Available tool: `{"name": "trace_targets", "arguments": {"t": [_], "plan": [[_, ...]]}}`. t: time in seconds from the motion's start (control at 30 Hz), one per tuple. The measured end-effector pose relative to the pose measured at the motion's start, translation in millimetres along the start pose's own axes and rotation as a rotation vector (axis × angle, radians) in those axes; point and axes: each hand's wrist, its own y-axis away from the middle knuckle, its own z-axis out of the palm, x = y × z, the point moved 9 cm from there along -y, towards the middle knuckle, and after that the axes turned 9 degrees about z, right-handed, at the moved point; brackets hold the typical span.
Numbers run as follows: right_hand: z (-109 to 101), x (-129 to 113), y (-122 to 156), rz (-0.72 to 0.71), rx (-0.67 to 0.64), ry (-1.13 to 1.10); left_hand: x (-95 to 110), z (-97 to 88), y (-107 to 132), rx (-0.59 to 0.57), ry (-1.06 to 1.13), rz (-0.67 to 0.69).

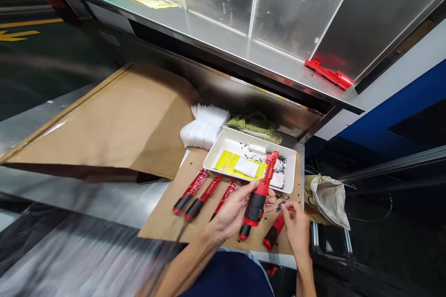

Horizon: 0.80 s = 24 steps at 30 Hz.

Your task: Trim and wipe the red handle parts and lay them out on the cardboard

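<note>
My left hand is wrapped round a red and black tool handle, held upright over the near edge of a white tray. Just right of it, my right hand pinches something small at its fingertips that I cannot make out, above another red and black handle lying on the cardboard sheet. Three more such handles lie side by side to the left. A further one sticks out under my left hand.
The tray holds a yellow label, white pads and small dark screws. A stack of white pieces and a green item sit behind it. A large folded cardboard lies left. A red part rests on the steel shelf above. Crumpled paper lies right.
</note>
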Motion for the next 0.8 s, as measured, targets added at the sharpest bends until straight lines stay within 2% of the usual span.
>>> {"name": "trace_targets", "arguments": {"t": [0.1,0.17,0.2,0.3,0.47,0.67,0.8], "plan": [[-64,-22,37,-0.048,0.286,-0.429,-6,5.0,3,0.061,0.04,-0.002],[-91,-42,66,-0.168,0.417,-0.618,-12,7.0,5,0.095,0.034,-0.019],[-97,-55,78,-0.258,0.438,-0.641,-14,9.0,6,0.099,0.039,-0.027],[-102,-88,108,-0.499,0.467,-0.618,-20,18.6,11,0.073,0.088,-0.035],[-94,-108,124,-0.68,0.478,-0.4,-25,35.2,21,0.01,0.141,-0.079],[-97,-109,130,-0.688,0.542,-0.331,-29,36.5,26,0.025,0.122,-0.103],[-97,-113,135,-0.691,0.56,-0.323,-28,45.2,27,-0.032,0.106,-0.108]]}}
